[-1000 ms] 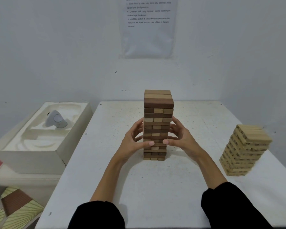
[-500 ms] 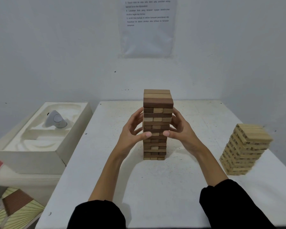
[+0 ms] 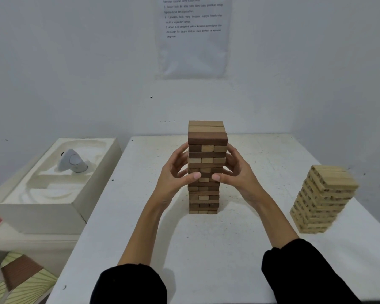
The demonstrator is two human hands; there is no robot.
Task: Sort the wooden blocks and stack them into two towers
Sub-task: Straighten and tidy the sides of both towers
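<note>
A tall tower of mixed dark and light wooden blocks [image 3: 206, 137] stands upright in the middle of the white table [image 3: 206, 249]. My left hand [image 3: 173, 174] cups its left side and my right hand [image 3: 237, 172] cups its right side, at mid-height. Fingers are spread along the sides and both thumbs press against the front face, close together. Neither hand holds a loose block. A shorter tower of light blocks [image 3: 323, 198] stands at the table's right edge, slightly twisted.
A white moulded foam box [image 3: 42, 194] with a grey-white device [image 3: 72, 162] in it sits left of the table, lower down. A printed sheet [image 3: 193, 36] hangs on the wall behind. Patterned items [image 3: 20, 279] lie on the floor at the lower left.
Both hands have slid upward along the mixed tower, from its lower part to its middle. The tower and the light stack have stayed in place.
</note>
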